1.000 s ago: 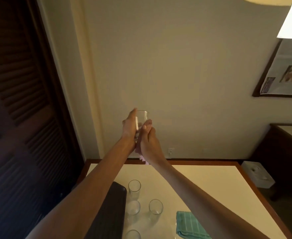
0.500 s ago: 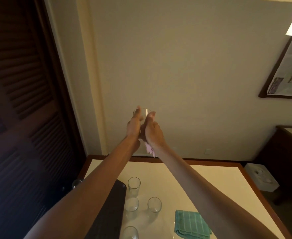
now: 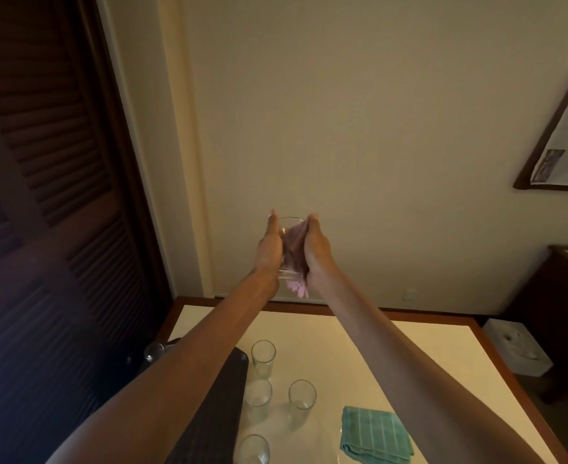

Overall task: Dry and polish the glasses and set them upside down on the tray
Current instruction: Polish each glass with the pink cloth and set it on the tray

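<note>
Above the far edge of the tabletop (image 3: 410, 349), against the plain wall, a raised glass (image 3: 287, 229) is clasped between two bare hands. Left hand (image 3: 269, 251): grasps the glass from its left side, fingers lying up along the wall to the rim. Right hand (image 3: 319, 252): grips a pink cloth (image 3: 296, 289) against the glass's right side; the cloth shows through the glass wall and a tuft hangs below the base. Whether the cloth is inside the glass or wrapped round it cannot be told.

Below, a dark tray (image 3: 215, 413) lies along the left edge of the tabletop, largely crossed by the left forearm. A clear glass object (image 3: 153, 351) sits at the tray's far left corner, partly hidden; which way up it stands cannot be told. Four standing glasses (image 3: 263, 363), mouths up, are grouped just beside the tray's right edge. A folded teal cloth (image 3: 374, 437) lies toward the near edge, right of the glasses.
</note>
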